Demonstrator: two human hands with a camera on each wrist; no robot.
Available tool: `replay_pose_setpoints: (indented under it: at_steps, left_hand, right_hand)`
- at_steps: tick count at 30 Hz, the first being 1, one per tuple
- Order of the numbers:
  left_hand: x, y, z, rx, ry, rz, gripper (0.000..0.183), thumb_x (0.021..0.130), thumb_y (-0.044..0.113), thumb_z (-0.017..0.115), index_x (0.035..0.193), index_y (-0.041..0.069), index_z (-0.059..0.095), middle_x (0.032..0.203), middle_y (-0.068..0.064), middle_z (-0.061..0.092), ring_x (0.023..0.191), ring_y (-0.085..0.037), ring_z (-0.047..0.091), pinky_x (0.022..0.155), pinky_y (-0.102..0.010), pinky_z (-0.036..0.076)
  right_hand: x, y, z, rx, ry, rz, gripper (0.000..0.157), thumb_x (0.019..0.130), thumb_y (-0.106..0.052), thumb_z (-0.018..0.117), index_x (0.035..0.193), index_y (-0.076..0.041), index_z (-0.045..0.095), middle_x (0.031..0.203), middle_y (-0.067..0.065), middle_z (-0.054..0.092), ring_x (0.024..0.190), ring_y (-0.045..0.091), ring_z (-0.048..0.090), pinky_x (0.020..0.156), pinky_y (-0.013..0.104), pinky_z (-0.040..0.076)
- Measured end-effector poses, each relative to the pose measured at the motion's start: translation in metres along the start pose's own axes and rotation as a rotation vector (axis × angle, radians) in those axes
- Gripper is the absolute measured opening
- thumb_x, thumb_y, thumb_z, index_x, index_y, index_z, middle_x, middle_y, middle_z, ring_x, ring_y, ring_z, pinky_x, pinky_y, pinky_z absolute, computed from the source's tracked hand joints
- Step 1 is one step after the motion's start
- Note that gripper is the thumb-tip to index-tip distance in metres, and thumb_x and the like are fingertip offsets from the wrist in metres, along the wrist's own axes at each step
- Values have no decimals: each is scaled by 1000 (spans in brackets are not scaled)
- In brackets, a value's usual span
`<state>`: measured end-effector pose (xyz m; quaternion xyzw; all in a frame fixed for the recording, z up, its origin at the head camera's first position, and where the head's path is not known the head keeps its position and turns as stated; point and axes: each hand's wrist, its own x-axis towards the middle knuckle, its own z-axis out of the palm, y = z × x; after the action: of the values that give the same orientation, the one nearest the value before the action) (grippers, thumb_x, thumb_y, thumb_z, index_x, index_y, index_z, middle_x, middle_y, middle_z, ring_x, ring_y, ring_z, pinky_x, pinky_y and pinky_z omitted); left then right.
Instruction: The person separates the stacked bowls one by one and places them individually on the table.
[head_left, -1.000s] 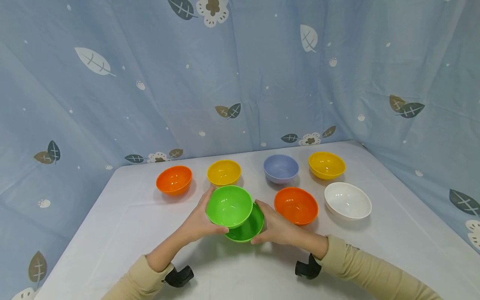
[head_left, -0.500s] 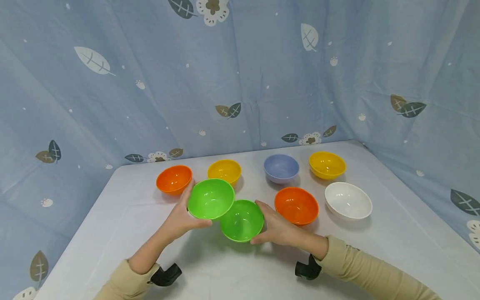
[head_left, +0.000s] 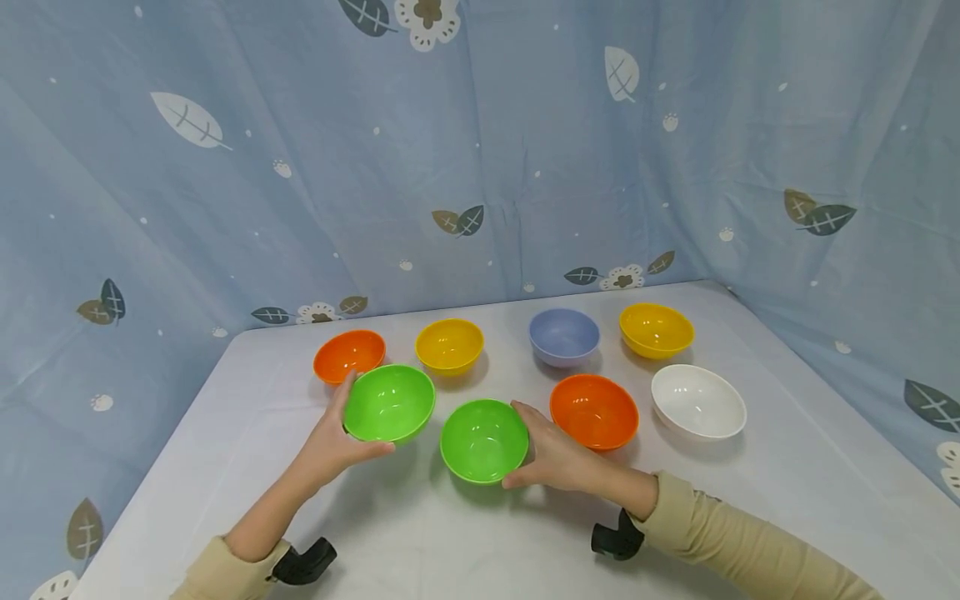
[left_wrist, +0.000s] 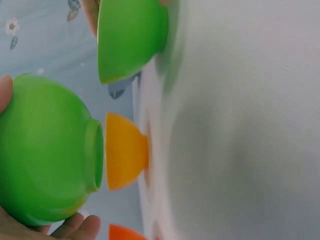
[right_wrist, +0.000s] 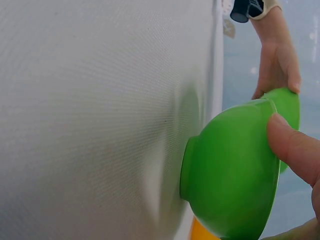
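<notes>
My left hand grips a green bowl at its left side, thumb along the near rim. That bowl hangs above the table, its foot ring showing in the left wrist view. With thumb and fingers around its right side, my right hand holds a second green bowl. In the right wrist view this bowl is upright, its foot at or just over the tabletop; I cannot tell if it touches. A gap separates the two green bowls in the head view.
Behind the left bowl sits an orange bowl, partly covered, with a yellow bowl beside it. A blue bowl, another yellow bowl, another orange bowl and a white bowl stand on the white-covered table.
The left hand has carried its green bowl leftward, from overlapping the right-hand bowl to clear of it, then slightly lower. The right hand and its bowl have stayed almost still.
</notes>
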<state>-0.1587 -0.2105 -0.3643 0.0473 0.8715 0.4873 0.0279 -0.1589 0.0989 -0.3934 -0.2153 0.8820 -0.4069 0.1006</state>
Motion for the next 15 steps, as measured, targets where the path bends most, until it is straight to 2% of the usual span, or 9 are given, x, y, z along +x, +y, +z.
replay_pose_setpoints:
  at_steps: [15]
  left_hand:
    - [-9, -16, -20, 42, 21, -38, 114, 72, 23, 77, 147, 10, -7, 149, -22, 7, 124, -40, 29, 94, -53, 38]
  right_hand:
    - [0, 0, 0, -2, -4, 19, 104, 64, -28, 83, 141, 6, 22, 144, 23, 28, 131, 37, 31, 104, 53, 29]
